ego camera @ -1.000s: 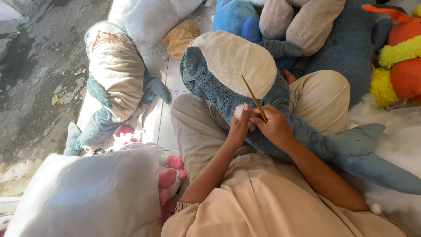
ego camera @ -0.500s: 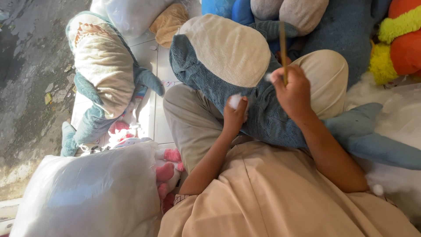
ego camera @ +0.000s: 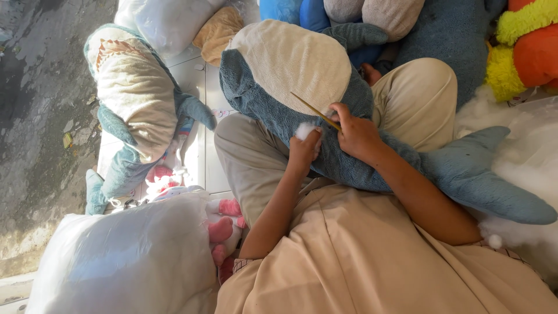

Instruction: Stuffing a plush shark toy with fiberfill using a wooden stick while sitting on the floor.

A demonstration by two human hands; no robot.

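Note:
A blue-grey plush shark (ego camera: 273, 104) with a cream belly lies across my lap. My left hand (ego camera: 304, 150) presses a tuft of white stuffing (ego camera: 303, 130) against an opening in the shark's side. My right hand (ego camera: 356, 134) grips a thin yellow-brown stick (ego camera: 314, 110), its tip pointing left over the cream belly, close to the stuffing. The shark's tail (ego camera: 494, 186) stretches off to the right.
A second plush shark (ego camera: 133, 99) lies on the white tile floor at left. A large clear bag of stuffing (ego camera: 122, 256) sits at bottom left beside pink plush toys (ego camera: 224, 229). More plush toys, blue, grey and orange-yellow (ego camera: 523, 46), pile up behind; loose white stuffing (ego camera: 523, 145) lies at right.
My right hand raised the stick upright half a second ago and has now brought it back down beside the left hand, pointing left. The left hand stayed on the stuffing.

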